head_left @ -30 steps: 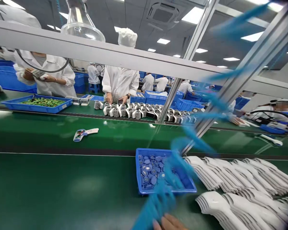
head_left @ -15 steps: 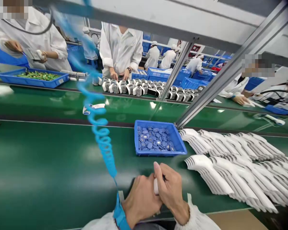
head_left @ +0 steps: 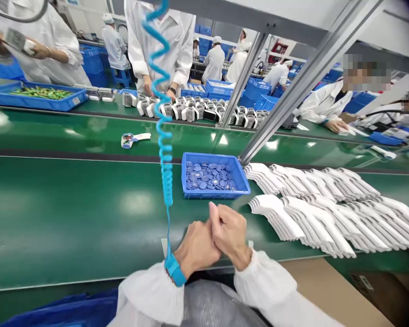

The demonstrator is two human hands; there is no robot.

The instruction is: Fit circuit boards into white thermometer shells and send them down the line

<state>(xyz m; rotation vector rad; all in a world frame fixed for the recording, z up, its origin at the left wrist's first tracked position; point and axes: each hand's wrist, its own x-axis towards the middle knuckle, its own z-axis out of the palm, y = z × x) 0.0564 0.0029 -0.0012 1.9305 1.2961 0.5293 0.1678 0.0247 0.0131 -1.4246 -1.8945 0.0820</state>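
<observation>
now we record the left hand (head_left: pixel 195 247) and right hand (head_left: pixel 229 230) clenched together, contents hidden, nearest the blue tray (head_left: pixel 214 195) of light, slippery-looking discs (head_left: pixel 207 178), best pinched by their edges.

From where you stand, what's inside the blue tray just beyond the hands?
The blue plastic tray holds a loose heap of small round blue parts, some with shiny centres. Its floor is hidden beneath them.

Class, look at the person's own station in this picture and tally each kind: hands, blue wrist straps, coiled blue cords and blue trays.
hands: 2 (left hand, right hand)
blue wrist strap: 1
coiled blue cord: 1
blue tray: 1
total: 5
</observation>
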